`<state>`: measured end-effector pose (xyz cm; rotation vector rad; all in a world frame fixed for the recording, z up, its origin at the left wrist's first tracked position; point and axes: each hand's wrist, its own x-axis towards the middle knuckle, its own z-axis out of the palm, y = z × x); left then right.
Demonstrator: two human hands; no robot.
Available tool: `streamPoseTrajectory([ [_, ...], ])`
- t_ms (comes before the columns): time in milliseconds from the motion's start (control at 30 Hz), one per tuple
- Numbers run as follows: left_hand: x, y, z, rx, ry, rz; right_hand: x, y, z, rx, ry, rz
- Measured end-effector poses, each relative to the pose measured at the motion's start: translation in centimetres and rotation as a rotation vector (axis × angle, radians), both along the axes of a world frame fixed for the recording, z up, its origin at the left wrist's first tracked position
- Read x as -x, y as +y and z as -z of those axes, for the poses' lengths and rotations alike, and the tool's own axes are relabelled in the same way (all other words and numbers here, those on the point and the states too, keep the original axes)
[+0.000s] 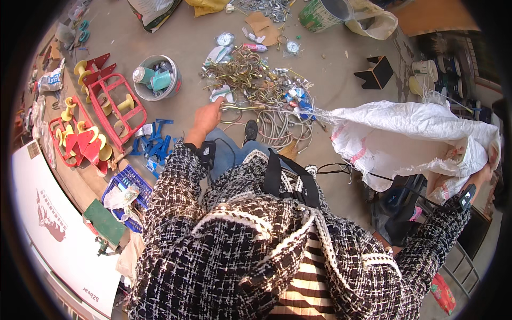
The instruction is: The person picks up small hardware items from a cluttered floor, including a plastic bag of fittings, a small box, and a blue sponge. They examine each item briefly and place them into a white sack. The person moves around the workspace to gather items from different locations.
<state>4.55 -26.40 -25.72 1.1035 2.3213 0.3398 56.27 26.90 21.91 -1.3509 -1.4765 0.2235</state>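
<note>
My left hand (206,118) is closed around the end of a looped thin grey hose (234,107) with a brass-coloured fitting, held over the floor pile. From the fitting's side, frayed white threads (316,111) stretch to a white woven sack (410,114). My right hand (481,184) grips that sack by its far right edge, fingers partly hidden by the cloth. The sack's mouth gapes toward me, its rim ragged. Beneath the hose lie a coil of grey hoses (285,130) and a tangle of brassy metal rings (240,72).
A grey bucket of cans (173,69) stands left of the pile, near red frames with yellow rollers (116,104). Blue plastic parts (156,143) and a blue basket (128,178) lie closer in. A black angular stand (377,73) and a green-white bucket (324,16) are farther right.
</note>
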Motion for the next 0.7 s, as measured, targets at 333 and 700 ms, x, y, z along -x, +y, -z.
streamPoseTrajectory([
  [333, 10.7, -19.9, -0.2, 0.331, 0.112, -0.509, -4.3, -8.4, 2.2, -0.117, 0.013, -0.012],
  [700, 3.5, -7.1, 3.5, 0.242, -0.159, -0.316, -4.5, -11.7, 6.5, -0.074, -0.045, -0.106],
])
